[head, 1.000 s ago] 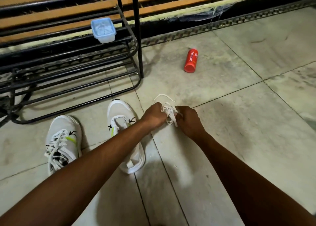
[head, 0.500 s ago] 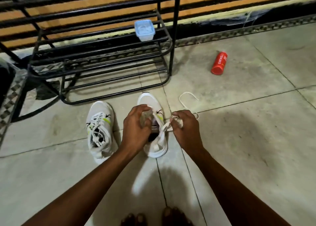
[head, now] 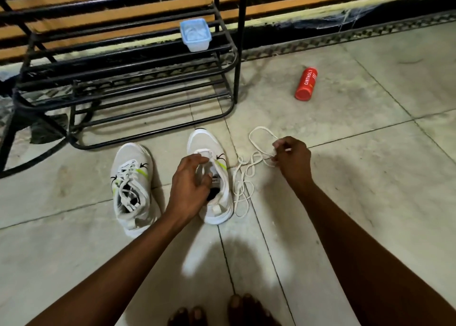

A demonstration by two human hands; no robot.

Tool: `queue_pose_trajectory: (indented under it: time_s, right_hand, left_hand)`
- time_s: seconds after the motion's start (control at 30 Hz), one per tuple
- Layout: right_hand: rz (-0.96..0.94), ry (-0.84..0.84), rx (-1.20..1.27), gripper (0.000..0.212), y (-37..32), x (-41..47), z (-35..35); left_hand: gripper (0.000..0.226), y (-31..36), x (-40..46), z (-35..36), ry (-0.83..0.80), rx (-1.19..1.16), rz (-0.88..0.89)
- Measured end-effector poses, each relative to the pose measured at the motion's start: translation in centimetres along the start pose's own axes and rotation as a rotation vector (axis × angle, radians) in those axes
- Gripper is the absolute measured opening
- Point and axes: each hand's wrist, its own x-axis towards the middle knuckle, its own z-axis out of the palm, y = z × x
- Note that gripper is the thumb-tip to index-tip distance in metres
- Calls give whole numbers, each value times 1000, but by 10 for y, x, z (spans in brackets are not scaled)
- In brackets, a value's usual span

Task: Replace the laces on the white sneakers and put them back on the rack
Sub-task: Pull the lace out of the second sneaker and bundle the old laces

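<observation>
I see the black rack [head: 128,79] far left, cut by the frame edge, a blue tub [head: 195,35] on its shelf. Laced sneaker [head: 132,185] sits in front. Left hand [head: 190,187] curls over the unlaced sneaker [head: 209,177]; can't tell if it grips. Right hand [head: 292,160] pinches the loose lace [head: 243,177] on the tiled floor [head: 357,177]. Open tile at right, red can [head: 306,84] lying there. Toes cut off at the bottom.

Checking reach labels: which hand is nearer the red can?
Right. The right hand pinches the loose lace, below-left of the red can; the left hand is farther left, at the unlaced sneaker.
</observation>
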Motion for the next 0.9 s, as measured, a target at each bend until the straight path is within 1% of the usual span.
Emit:
queue_pose_trajectory:
  time_s: [0.03,0.07,0.1,0.17,0.2,0.23,0.27,0.3,0.37,0.43,0.5,0.53,0.63,0.7,0.73,0.8,0.9]
  right_hand:
    - [-38,-75,-70,13,-1,0,-1]
    - [-60,-185,-129,9,0,-5,1]
    - [-75,-317,-175,14,-1,-15,4]
    - [-194,-577,-253,49,7,-39,12]
    - [-269,-674,-331,65,14,-48,18]
    - [-324,-733,-417,73,20,-58,23]
    - [-357,-740,-480,73,28,-64,28]
    - [-378,-721,-500,65,32,-68,32]
    - [-380,-677,-457,43,33,-67,36]
    - [-398,-637,-454,27,32,-56,36]
    - [-399,-551,-466,18,33,-34,32]
    - [-361,-488,-465,15,33,-21,29]
    - [-194,-303,-447,14,29,20,19]
    - [-195,-235,-463,16,27,43,14]
    - [-217,-225,-474,16,26,51,12]
    - [-241,-265,-493,17,28,61,8]
    - [-200,-346,-439,17,32,61,5]
  left_hand:
    - [36,0,1,1,-2,-1,-2]
    - [36,-1,1,3,-4,-2,1]
    - [36,-2,1,4,-6,-4,7]
    - [38,-4,0,5,-14,-8,15]
    - [39,-5,0,5,-17,-10,16]
    - [39,-6,0,5,-18,-11,11]
    - [40,-6,0,5,-17,-13,6]
    - [41,-5,0,5,-15,-17,3]
    - [44,-4,-1,5,-17,-28,0]
    - [43,-4,-1,5,-23,-39,3]
    - [41,-7,-1,6,-29,-47,4]
    - [40,-8,0,6,-32,-47,6]
    - [39,-12,1,7,-33,-28,34]
    - [38,-15,2,7,-32,-21,37]
    - [39,-16,3,7,-33,-21,37]
    - [41,-17,1,7,-28,-30,37]
    - [46,-15,-2,6,-4,-34,32]
